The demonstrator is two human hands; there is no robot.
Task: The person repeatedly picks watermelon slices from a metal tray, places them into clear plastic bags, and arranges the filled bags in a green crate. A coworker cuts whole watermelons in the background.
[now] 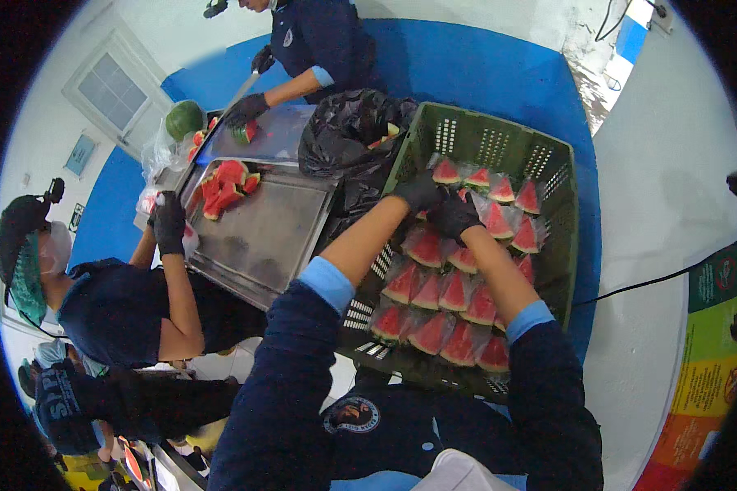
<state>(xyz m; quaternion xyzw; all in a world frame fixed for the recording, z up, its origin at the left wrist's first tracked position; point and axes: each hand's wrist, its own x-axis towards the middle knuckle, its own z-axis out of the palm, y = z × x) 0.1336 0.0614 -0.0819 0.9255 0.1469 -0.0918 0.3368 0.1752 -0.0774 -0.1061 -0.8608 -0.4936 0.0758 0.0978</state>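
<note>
the gloved left hand [419,191] and gloved right hand [454,218] are together, fingers close, over the far left part of the green perforated crate [499,129]; whether either is clamped on anything, i cannot tell. a partly hidden bagged watermelon wedge [465,195] lies in the crate just beyond the right hand, the nearer one, its long axis unclear, while the neighbouring wedge [502,191] points its tip toward the far wall.

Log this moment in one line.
Left hand: black-gloved, over bagged watermelon wedges, grip hidden | Right hand: black-gloved, beside left, grip hidden | Green plastic crate: holds wedges | Metal tray: cut watermelon pieces
</note>
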